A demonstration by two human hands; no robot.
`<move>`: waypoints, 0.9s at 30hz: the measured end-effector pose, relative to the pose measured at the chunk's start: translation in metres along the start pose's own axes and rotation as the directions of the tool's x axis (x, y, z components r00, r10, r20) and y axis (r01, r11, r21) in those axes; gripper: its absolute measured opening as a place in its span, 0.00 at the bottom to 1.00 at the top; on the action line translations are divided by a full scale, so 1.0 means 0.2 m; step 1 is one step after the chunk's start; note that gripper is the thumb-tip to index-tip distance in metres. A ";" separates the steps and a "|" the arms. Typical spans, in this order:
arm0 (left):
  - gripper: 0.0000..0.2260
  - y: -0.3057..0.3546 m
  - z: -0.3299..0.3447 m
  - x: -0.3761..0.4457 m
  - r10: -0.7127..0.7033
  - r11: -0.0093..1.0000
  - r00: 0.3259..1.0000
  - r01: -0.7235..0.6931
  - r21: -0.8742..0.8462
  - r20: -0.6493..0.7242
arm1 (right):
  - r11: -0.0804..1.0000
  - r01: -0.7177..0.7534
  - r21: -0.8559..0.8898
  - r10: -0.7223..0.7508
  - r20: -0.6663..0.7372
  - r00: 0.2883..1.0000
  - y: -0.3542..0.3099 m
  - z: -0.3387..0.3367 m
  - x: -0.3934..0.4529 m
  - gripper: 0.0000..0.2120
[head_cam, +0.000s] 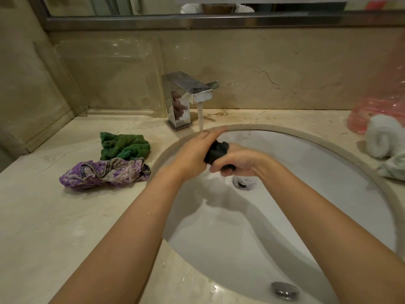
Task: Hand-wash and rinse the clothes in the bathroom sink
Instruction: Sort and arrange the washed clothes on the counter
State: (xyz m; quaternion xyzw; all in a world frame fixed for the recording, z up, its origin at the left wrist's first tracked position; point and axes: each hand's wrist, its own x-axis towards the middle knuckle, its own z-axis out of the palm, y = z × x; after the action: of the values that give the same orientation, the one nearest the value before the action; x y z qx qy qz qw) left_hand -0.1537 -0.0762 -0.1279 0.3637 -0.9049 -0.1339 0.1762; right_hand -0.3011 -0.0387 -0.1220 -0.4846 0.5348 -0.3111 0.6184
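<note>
From my seat I see both bare hands over the white sink, working a small wad of dark cloth just above the drain. My right hand has its fingers curled round the lower end of the dark cloth, gripping it tight, with a bit of the fabric showing under the knuckles. My left hand lies against the cloth's other side with its fingers stretched out fairly straight and close together, pointing toward the stream; the fingertips are blurred, so I cannot tell whether the thumb is hooked behind the fabric. The chrome faucet is running, and its water falls just behind the left fingers. On the marble counter to the left of the basin lie a crumpled green cloth and, touching it on the near side, a purple patterned garment. On the right edge sit a rolled white towel and a pink plastic bag behind it.
</note>
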 end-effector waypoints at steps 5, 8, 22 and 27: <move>0.27 0.01 0.00 0.01 -0.140 0.954 0.989 0.124 0.271 0.038 | 0.567 -0.146 -0.811 -0.188 -0.300 0.935 0.00 0.07 0.04 0.13; 0.16 0.04 -0.01 0.01 -0.237 0.949 0.967 0.210 0.234 0.092 | 0.234 -0.244 -0.941 -0.389 -0.321 0.863 0.01 0.11 0.05 0.09; 0.05 0.01 -0.05 0.01 -0.462 0.669 0.797 0.601 -0.437 0.389 | -0.123 -0.063 -0.990 -0.800 0.061 0.597 0.10 0.04 0.22 0.14; 0.12 0.01 -0.04 0.04 -0.488 0.432 0.829 0.502 -0.749 0.275 | 0.670 -0.032 -0.741 -0.433 -0.426 0.794 0.08 0.00 0.18 0.22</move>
State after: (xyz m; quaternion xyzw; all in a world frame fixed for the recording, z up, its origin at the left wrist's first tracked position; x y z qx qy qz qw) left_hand -0.1558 -0.0814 -0.1178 0.4928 -0.6010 -0.5710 0.2644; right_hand -0.2957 -0.0654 -0.1497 -0.6282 0.7114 -0.2773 0.1496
